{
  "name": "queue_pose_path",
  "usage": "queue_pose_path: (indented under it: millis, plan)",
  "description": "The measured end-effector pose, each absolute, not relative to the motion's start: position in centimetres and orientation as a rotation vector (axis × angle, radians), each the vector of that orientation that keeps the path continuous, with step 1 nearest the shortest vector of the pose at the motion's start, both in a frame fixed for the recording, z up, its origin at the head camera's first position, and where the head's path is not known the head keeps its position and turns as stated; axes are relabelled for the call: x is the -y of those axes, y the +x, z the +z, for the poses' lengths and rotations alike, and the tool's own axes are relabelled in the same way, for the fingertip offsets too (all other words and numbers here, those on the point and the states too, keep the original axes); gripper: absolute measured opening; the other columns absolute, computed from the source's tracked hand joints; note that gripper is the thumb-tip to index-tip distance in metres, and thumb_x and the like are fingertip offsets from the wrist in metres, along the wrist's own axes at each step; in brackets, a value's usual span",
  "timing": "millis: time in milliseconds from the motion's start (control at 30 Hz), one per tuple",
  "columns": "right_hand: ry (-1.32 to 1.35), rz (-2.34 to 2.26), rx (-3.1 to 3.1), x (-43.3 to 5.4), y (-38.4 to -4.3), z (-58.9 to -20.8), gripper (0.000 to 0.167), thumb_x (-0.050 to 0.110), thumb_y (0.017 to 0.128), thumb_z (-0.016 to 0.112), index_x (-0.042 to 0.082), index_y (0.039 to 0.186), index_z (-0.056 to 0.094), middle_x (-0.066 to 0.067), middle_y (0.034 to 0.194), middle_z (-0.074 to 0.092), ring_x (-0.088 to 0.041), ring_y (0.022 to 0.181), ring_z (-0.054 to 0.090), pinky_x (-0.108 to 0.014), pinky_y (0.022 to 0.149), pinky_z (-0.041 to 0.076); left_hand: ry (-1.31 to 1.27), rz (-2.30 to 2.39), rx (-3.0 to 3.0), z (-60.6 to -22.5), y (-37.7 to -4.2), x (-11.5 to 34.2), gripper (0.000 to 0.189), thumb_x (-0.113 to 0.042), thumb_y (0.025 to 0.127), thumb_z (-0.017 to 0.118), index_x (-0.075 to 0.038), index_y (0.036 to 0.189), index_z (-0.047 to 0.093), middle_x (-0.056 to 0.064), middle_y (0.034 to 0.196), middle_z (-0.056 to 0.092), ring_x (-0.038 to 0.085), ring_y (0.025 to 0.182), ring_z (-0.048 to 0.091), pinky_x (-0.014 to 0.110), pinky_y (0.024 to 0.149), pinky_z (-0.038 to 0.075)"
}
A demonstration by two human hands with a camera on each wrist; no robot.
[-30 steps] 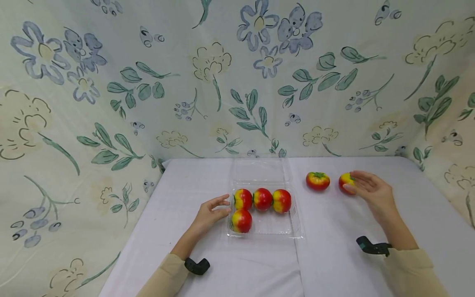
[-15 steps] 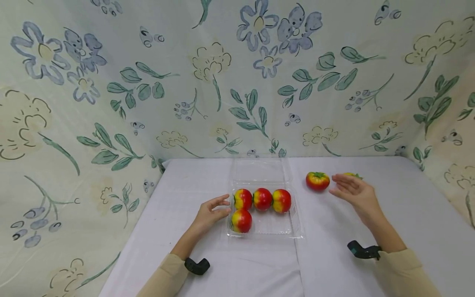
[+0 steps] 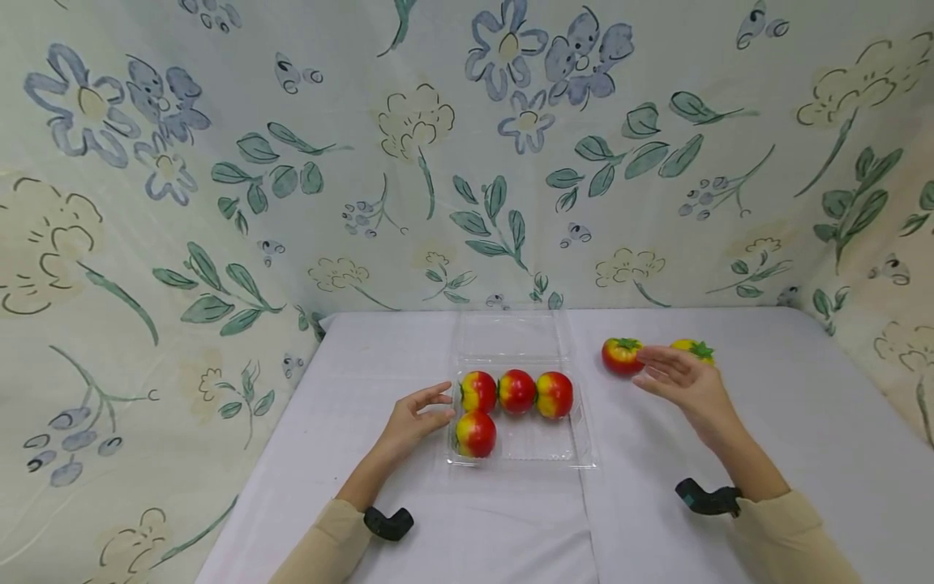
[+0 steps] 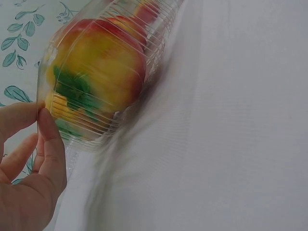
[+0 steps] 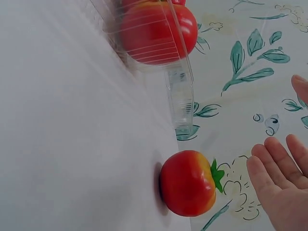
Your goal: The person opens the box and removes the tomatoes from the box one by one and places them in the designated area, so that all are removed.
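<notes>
Several red-and-yellow tomatoes with green leafy tops are in view. A clear plastic clamshell box (image 3: 536, 442) holds some of them, such as the front-left tomato (image 3: 476, 434); its lid (image 3: 511, 334) is folded back. My left hand (image 3: 416, 422) pinches the box's left rim between thumb and finger, as the left wrist view shows. To the right of the box sits a loose tomato (image 3: 620, 357). Beside it hovers my right hand (image 3: 682, 381), fingers extended and holding nothing. Another tomato (image 3: 689, 349) stands partly hidden behind that hand.
A white cloth (image 3: 379, 349) covers the table. Behind it and along the sides hangs a floral curtain (image 3: 467, 203). Black wrist cameras sit on both arms, the left camera (image 3: 388, 524) and the right camera (image 3: 706, 496).
My right hand has let go of the far-right tomato and moved left toward the other loose one. The left hand and the box have stayed put.
</notes>
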State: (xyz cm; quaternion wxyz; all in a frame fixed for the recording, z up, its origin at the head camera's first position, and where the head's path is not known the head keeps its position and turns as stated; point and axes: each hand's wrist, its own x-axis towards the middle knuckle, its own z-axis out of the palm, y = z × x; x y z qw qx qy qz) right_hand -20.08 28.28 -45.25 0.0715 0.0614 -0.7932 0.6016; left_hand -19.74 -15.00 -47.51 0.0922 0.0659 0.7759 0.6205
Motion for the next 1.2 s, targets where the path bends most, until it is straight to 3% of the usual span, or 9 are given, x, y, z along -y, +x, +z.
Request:
queue_pose_path:
  millis: [700,800,1033,1200]
  plan:
    - [0.261,1.899,2.500,-23.3,-19.1,-44.6,0.056,0.020,0.088,0.078,0.000,0.134,0.054,-0.022,0.134,0.058,-0.013,0.116,0.062,-0.021,0.088,0.053,0.217,1.833,-2.298,-47.2,-19.7,15.1,0.049,-0.012,0.095,0.068,-0.002,0.142,0.054,0.023,0.123,0.062,0.038,0.113,0.060,0.039,0.094,0.053]
    - [0.308,1.945,2.484,-22.7,-19.0,-44.7,0.055,0.017,0.088,0.078,-0.002,0.134,0.054,-0.023,0.133,0.059,-0.017,0.118,0.062,-0.022,0.088,0.053,0.219,1.830,-2.297,-47.2,-19.6,15.1,0.049,-0.012,0.095,0.068,-0.002,0.141,0.054,0.023,0.123,0.062,0.039,0.114,0.059,0.039,0.094,0.053]
    - [0.386,1.965,2.480,-21.3,-18.9,-45.3,0.053,0.012,0.086,0.079,-0.004,0.132,0.056,-0.025,0.131,0.059,-0.042,0.123,0.055,-0.022,0.090,0.052,0.207,1.836,-2.305,-47.2,-19.5,15.0,0.048,-0.011,0.095,0.068,-0.003,0.140,0.056,0.019,0.119,0.064,0.037,0.112,0.061,0.038,0.092,0.054]
    - [0.432,1.967,2.477,-20.4,-18.7,-45.4,0.051,0.009,0.086,0.079,-0.004,0.130,0.057,-0.025,0.129,0.060,-0.044,0.123,0.055,-0.032,0.094,0.051,0.203,1.837,-2.320,-47.2,-19.5,14.9,0.048,-0.011,0.095,0.068,-0.002,0.140,0.056,0.018,0.119,0.064,0.039,0.113,0.060,0.039,0.092,0.054]
